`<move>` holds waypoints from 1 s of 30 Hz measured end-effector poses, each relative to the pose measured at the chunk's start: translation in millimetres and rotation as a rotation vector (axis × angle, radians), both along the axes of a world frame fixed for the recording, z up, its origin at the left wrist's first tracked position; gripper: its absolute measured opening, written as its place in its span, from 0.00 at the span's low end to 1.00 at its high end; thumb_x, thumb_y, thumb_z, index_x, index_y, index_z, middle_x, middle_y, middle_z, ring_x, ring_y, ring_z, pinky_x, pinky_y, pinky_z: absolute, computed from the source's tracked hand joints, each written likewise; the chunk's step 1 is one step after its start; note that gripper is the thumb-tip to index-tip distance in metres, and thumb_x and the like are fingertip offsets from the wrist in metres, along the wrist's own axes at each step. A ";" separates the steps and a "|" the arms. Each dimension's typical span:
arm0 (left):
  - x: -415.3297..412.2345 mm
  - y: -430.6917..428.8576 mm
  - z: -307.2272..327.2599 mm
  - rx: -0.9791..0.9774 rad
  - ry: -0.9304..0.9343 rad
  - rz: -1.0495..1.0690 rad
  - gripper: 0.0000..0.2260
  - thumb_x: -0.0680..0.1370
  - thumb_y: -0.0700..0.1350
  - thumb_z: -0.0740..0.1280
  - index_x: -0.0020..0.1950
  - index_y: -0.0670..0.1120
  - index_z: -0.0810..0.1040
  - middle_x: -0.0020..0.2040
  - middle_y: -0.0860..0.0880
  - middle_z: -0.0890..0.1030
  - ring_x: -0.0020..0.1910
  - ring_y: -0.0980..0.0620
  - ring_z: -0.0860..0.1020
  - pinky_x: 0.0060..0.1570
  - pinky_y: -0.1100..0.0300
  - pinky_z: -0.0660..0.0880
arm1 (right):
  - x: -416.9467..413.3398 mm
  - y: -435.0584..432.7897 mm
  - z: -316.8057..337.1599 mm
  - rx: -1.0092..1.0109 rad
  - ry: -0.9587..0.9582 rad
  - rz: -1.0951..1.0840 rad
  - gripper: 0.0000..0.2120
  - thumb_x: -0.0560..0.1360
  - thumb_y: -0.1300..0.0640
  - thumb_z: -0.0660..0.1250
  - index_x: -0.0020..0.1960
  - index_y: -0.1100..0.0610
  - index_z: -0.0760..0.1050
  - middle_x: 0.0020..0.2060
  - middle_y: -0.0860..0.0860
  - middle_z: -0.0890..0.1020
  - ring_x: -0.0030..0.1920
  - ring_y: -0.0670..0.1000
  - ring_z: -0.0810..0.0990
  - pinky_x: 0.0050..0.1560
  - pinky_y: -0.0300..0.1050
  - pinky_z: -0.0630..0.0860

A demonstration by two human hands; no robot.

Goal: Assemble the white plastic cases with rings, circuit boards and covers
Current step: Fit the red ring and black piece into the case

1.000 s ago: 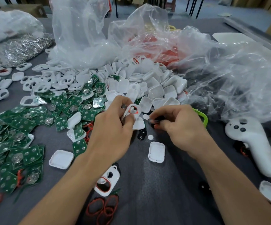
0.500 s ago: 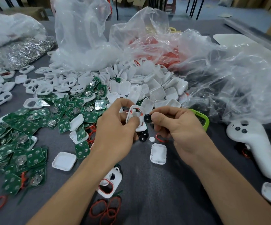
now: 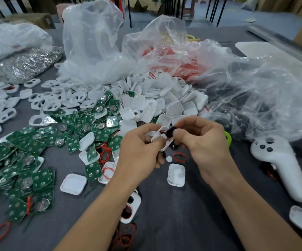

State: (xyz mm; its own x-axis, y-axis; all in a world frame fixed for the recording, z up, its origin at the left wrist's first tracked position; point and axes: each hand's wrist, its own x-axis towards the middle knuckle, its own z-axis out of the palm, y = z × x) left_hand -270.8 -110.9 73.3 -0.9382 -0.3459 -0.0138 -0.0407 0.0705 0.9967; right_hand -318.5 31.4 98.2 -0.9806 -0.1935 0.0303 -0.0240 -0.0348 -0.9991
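My left hand grips a white plastic case with a red ring in it, held above the grey table. My right hand pinches a small black round part against the case's top. Below the hands lie a white cover, a loose red ring and a small white disc. Green circuit boards are heaped at the left. White covers are piled behind the hands. A case with a red ring lies by my left forearm.
Clear plastic bags crowd the back and right, one holding red rings. A bag of shiny metal parts sits far left. A white controller lies at the right, a green-rimmed thing behind my right hand. Red rings lie near the front edge.
My right hand rose from the table with the black part and brought it to the case in my left hand. Both hands lifted slightly.
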 end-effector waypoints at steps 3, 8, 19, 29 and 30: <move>0.5 -1.1 -1.3 0.035 0.004 -0.019 0.11 0.78 0.37 0.69 0.53 0.51 0.86 0.30 0.42 0.82 0.25 0.47 0.80 0.25 0.59 0.76 | -1.0 1.2 -1.2 0.114 0.158 0.002 0.15 0.73 0.71 0.73 0.40 0.52 0.87 0.36 0.49 0.87 0.38 0.49 0.86 0.37 0.40 0.82; 1.0 1.4 -2.2 0.061 -0.007 -0.052 0.17 0.78 0.37 0.67 0.49 0.58 0.87 0.33 0.47 0.84 0.30 0.46 0.84 0.29 0.59 0.79 | 1.3 1.0 -4.1 0.283 0.367 0.006 0.13 0.73 0.70 0.74 0.42 0.51 0.88 0.41 0.44 0.86 0.45 0.47 0.85 0.44 0.35 0.79; 1.9 8.8 -0.3 0.092 -0.013 -0.015 0.09 0.81 0.36 0.67 0.48 0.44 0.87 0.37 0.43 0.87 0.37 0.44 0.87 0.36 0.56 0.83 | 0.3 -5.0 -8.7 0.355 0.363 -0.079 0.12 0.71 0.63 0.79 0.42 0.46 0.86 0.39 0.39 0.84 0.40 0.44 0.84 0.38 0.36 0.79; 11.6 7.5 7.4 -0.193 0.108 0.061 0.09 0.78 0.44 0.70 0.46 0.57 0.88 0.32 0.52 0.84 0.30 0.60 0.78 0.28 0.60 0.73 | -4.5 -4.0 -3.9 0.110 -0.098 0.068 0.06 0.72 0.62 0.78 0.41 0.51 0.87 0.33 0.54 0.86 0.29 0.50 0.80 0.29 0.45 0.77; 12.3 7.6 8.3 -0.236 0.111 0.061 0.09 0.77 0.45 0.70 0.46 0.59 0.88 0.32 0.55 0.84 0.30 0.63 0.77 0.28 0.65 0.71 | -5.7 -2.7 -3.3 0.085 -0.129 0.083 0.07 0.72 0.63 0.78 0.40 0.52 0.87 0.32 0.55 0.86 0.29 0.50 0.79 0.29 0.46 0.77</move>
